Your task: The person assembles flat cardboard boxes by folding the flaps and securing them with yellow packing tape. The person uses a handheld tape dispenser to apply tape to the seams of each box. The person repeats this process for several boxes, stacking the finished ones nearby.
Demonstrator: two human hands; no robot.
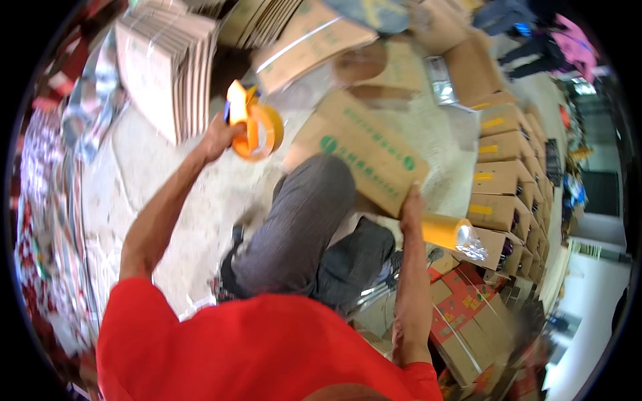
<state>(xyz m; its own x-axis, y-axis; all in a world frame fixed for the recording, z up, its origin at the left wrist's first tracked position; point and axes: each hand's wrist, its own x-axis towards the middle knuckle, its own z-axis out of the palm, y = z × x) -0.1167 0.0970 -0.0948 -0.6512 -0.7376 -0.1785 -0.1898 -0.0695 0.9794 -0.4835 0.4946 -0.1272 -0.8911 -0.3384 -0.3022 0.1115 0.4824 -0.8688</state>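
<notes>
My left hand (219, 138) is closed around an orange tape dispenser (242, 110) that carries a wide roll of yellow tape (269, 131). It is held up over the floor, left of my bent knee. My right hand (412, 204) grips the near right edge of a brown cardboard box (374, 157) with green print, which slants in front of my knees; its far side is partly blurred. Just beyond my right wrist lies a yellow roll (443, 230) with clear crumpled film at its end.
Bundled flat cartons (157, 73) stand at the far left, and another tied stack (314, 43) lies ahead. Rows of taped boxes (498, 177) line the right side. Red and brown cartons (468, 314) lie near right. Another person (575, 43) is at the far right.
</notes>
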